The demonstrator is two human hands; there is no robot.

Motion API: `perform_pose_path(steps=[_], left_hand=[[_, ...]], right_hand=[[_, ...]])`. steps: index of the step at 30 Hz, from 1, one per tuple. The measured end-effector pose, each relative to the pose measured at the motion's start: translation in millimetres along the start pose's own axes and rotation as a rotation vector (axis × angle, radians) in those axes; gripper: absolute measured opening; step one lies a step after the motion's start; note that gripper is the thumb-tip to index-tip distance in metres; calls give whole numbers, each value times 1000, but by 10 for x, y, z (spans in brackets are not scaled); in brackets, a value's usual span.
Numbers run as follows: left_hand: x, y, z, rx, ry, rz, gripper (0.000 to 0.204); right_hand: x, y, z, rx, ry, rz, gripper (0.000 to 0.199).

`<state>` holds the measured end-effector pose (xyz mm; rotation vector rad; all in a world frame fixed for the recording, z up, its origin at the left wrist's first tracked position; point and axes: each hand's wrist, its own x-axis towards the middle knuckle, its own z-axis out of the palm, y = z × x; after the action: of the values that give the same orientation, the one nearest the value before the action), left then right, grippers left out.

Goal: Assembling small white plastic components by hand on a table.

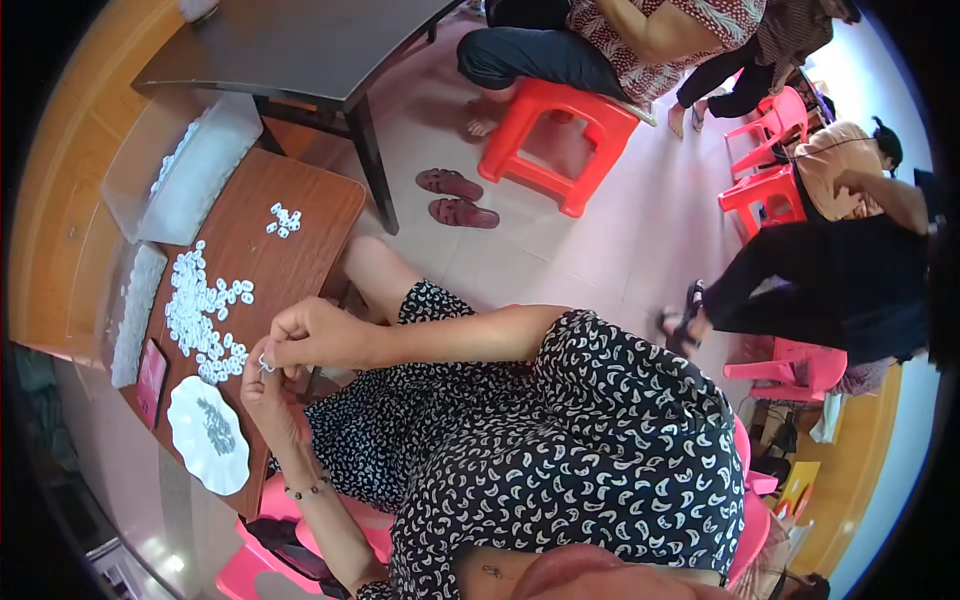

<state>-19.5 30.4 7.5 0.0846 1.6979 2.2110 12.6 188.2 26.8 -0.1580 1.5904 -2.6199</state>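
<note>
At the near edge of the brown table, my left hand [271, 405] and my right hand [318, 335] meet fingertip to fingertip. Pinched between them is a small white plastic piece [265, 363], mostly covered by the fingers. A loose pile of similar white oval pieces [192, 300] lies just beyond my hands. A smaller cluster of white pieces [284, 220] sits farther along the tabletop. Beside my left hand, a white scalloped plate [235, 466] holds a heap of tiny grey bits [216, 428], too small to make out.
A flat pink object with a dark edge [151, 380] lies near the plate. White-filled containers [195, 175] line the far side of the brown table [318, 195]. A dark table [290, 45] adjoins it. Sandals [462, 213], a red stool [560, 140] and other people are on the right.
</note>
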Motion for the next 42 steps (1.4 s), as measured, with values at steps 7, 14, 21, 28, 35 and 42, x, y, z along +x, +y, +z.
perform_pose_path(steps=[7,14,21,28,35,42], left_hand=[[-38,-37,-106,27,36,-118,29],[-143,8,-106,-79,26,-134,25],[-182,40,-77,-175,48,-173,23],[-173,7,-84,-196,-2,-192,25],[-174,-16,-13,-278,10,-209,25],[-90,-131,-2,-145,-47,-165,24]], right_hand=[[25,-49,6,-210,51,88,21],[79,106,-20,-6,-7,117,14],[108,129,-70,25,-1,171,13],[88,73,-137,113,-20,246,14],[84,53,-162,163,21,258,14],[96,15,-198,129,74,204,15]])
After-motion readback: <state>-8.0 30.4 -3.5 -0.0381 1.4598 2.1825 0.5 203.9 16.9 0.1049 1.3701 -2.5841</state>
